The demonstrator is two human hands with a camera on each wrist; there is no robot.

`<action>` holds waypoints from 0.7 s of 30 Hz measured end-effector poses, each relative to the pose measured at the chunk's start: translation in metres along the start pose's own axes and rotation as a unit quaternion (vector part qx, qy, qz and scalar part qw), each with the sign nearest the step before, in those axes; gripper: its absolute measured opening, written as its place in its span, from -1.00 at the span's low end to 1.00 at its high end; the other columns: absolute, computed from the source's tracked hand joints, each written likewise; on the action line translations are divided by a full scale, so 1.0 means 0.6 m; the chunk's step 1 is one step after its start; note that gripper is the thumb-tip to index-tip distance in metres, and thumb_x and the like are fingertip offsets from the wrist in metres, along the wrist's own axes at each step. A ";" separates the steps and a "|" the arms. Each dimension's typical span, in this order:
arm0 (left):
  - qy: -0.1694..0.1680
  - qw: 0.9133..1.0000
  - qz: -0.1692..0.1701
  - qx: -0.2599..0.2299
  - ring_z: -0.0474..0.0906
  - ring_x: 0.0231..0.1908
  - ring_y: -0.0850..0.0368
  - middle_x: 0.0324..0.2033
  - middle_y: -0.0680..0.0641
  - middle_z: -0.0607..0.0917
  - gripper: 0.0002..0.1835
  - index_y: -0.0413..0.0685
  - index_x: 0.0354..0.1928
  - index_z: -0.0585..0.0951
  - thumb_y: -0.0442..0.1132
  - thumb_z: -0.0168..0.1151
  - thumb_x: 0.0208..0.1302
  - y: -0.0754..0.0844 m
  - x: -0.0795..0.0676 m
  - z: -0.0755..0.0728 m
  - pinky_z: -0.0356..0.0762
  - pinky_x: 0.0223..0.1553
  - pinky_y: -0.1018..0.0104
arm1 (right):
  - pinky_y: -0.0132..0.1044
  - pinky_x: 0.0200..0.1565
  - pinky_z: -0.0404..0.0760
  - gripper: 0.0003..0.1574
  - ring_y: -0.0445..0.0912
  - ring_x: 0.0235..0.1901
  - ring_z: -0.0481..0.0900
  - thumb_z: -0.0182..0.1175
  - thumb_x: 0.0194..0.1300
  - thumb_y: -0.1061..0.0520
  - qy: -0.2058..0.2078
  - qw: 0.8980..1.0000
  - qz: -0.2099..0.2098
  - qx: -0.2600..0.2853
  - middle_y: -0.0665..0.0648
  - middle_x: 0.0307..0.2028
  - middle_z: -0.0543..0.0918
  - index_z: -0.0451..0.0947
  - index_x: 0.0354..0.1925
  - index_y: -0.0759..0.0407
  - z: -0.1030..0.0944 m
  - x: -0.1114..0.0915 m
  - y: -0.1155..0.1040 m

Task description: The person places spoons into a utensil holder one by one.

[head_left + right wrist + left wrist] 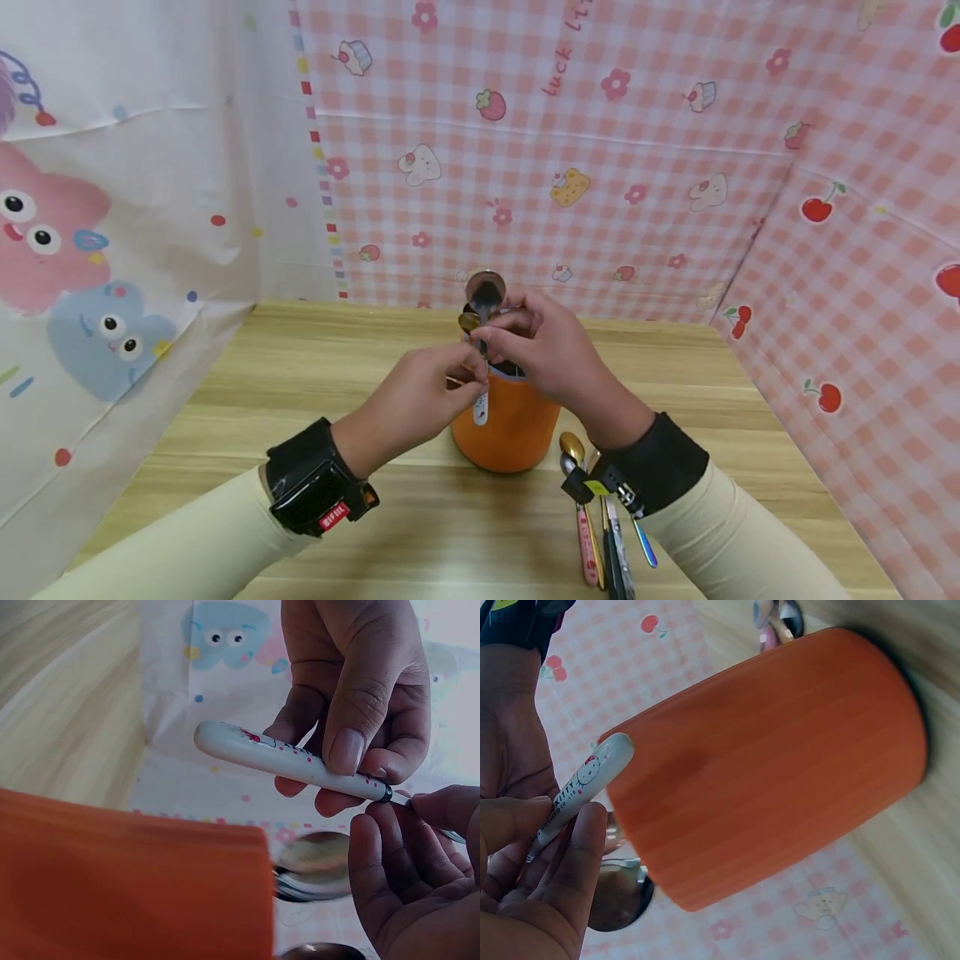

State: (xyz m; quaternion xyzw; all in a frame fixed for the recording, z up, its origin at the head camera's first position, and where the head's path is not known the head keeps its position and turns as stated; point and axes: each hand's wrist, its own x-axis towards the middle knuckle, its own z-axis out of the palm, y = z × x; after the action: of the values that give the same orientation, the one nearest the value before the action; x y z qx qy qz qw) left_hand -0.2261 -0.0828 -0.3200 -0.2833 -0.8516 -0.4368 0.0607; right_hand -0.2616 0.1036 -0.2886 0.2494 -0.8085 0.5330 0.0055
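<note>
Over the near rim of an orange container point(506, 433), both hands meet on a piece of cutlery with a slim white printed handle point(247, 750). My left hand point(427, 387) pinches that handle between thumb and fingers. At its metal neck, just past the black collar, my right hand point(551, 346) pinches with thumb and forefinger. The right wrist view shows the rounded handle end pointing away from the right hand, while the fingers mostly cover the utensil's head. Out of the container's mouth stick a large round spoon bowl point(480, 285) and a smaller gold spoon point(468, 322).
To the right of the container, below the right wrist, lies a bunch of cutlery: a gold spoon point(572, 446), a pink handle point(587, 546), dark handles and a blue one point(645, 543). Patterned cloth point(525, 167) hangs behind and at both sides of the wooden table point(337, 350).
</note>
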 end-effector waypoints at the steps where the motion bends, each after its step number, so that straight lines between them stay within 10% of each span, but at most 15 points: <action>1: 0.000 1.000 0.002 -0.001 0.67 -0.17 0.18 -0.23 0.03 0.67 -0.86 0.04 -0.29 0.56 -0.39 0.25 0.29 0.003 0.005 0.000 0.66 -0.18 0.24 | -0.06 -0.15 0.65 -0.66 -0.03 -0.33 0.68 0.26 0.35 0.12 0.004 1.000 -0.004 -0.003 0.17 -0.25 0.76 0.41 0.01 0.17 -0.006 0.000 -0.003; 21: 0.028 0.998 0.031 0.040 0.63 -0.14 0.21 -0.21 0.05 0.70 -0.92 0.00 -0.28 0.59 -0.35 0.24 0.32 0.039 0.113 0.035 0.62 -0.16 0.27 | -0.09 -0.13 0.66 -0.61 -0.01 -0.30 0.71 0.22 0.38 0.14 0.079 0.996 -0.024 -0.029 0.29 -0.15 0.73 0.41 0.11 0.19 -0.097 0.004 -0.004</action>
State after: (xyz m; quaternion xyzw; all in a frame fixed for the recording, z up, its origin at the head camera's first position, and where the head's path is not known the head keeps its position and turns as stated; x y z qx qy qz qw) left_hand -0.2671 -0.0268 -0.2924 -0.2950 -0.8571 -0.4081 0.1090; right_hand -0.2778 0.1521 -0.2605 0.2261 -0.8145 0.5267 0.0894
